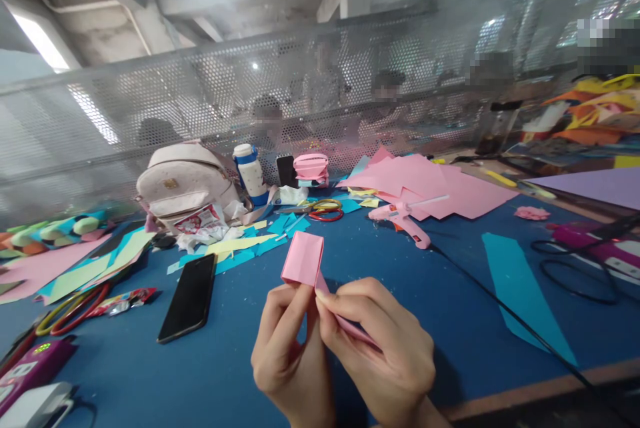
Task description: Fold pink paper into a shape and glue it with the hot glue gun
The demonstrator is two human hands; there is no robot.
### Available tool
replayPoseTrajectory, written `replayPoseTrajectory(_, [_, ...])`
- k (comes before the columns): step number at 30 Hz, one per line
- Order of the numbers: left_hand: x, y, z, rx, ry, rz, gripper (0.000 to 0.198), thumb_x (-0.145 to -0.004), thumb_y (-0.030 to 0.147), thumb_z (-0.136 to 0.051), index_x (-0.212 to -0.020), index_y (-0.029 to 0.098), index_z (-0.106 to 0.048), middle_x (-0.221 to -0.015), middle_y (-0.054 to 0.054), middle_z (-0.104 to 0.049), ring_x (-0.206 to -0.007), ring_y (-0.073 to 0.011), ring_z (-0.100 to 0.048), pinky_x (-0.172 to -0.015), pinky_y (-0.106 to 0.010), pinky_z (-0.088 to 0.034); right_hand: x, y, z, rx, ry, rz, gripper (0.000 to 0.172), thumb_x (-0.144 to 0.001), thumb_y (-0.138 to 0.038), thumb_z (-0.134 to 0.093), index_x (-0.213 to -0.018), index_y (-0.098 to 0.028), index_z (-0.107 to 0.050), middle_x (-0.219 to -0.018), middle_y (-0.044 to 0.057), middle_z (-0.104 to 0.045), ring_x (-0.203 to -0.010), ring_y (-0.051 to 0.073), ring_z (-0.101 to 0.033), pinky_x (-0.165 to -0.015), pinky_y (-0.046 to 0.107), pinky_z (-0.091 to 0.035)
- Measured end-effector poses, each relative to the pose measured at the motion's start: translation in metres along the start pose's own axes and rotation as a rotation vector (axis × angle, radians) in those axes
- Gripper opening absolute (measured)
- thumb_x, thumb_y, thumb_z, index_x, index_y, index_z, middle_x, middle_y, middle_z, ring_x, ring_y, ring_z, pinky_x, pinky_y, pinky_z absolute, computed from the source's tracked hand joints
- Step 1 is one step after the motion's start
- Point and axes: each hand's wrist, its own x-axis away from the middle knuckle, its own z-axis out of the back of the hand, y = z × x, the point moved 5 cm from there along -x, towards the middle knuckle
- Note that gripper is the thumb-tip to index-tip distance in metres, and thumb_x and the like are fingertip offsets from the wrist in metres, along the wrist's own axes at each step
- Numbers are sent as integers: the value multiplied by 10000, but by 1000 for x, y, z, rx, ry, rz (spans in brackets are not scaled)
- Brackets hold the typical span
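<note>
Both hands meet over the near middle of the blue table, around a folded strip of pink paper (303, 258). My left hand (287, 341) pinches the lower edge of its flat, box-like folded part, which stands up above the fingers. With thumb and forefinger, my right hand (383, 341) grips the loose length of the same strip, which runs down to the right beneath the fingers. Part of the paper is hidden behind the hands. A black phone (187, 298) lies to the left of them, and a pink glue gun (403, 218) rests beyond them to the right.
Scissors (327, 209) lie among blue and yellow paper scraps. Behind are a backpack (187, 178), a bottle (251, 175) and pink paper sheets (435, 181). The glue gun's black cord (500, 301) crosses the right side past a blue paper piece (523, 295). A perforated metal screen (210, 95) stands behind.
</note>
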Motion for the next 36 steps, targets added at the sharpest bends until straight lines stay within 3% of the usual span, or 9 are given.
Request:
replayPoseTrajectory(13, [-3, 4, 2, -31, 34, -14, 336, -744, 47, -717, -998, 266, -739, -855, 10, -692, -766, -151, -642, -645, -251, -516, 0, 1, -1, -18, -5, -11, 154, -793, -18, -652, -831, -167, -664, -674, 8, -646, -602, 108, -611, -564, 214, -512])
replayPoseTrajectory(21, [8, 1, 1, -29, 35, -12, 369, -754, 31, -709, -1044, 258, -728, -925, -5, -677, -808, -149, -626, -689, -254, -511, 0, 0, -1, -15, -4, 4, 159, -788, -20, -655, -838, -169, -679, -670, 5, -655, -598, 114, -614, -563, 219, -519])
replayPoseTrajectory(27, [15, 1, -3, 12, 21, 72, 316, -796, 65, -674, -1051, 246, -724, -941, -25, -681, -826, -162, -633, -693, -255, -512, 3, 3, -2, -32, -20, 7, 190, -785, -3, -659, -884, -163, -686, -705, 18, -662, -643, 120, -618, -594, 235, -525])
replayPoseTrajectory(32, [19, 0, -3, 96, 67, 260, 172, -840, 179, -657, -987, 212, -739, -924, -38, -679, -827, -158, -623, -710, -231, -509, 4, 2, -2, -37, -47, 4, 185, -797, -10, -651, -897, -159, -695, -729, 23, -674, -663, 119, -630, -598, 235, -526])
replayPoseTrajectory(36, [23, -2, -3, 198, 60, 366, 194, -898, 292, -591, -987, 205, -740, -963, -57, -685, -888, -181, -631, -756, -245, -521, 3, 0, -3, -4, -64, 15, 188, -805, -20, -652, -908, -168, -704, -743, 18, -692, -662, 114, -640, -598, 226, -523])
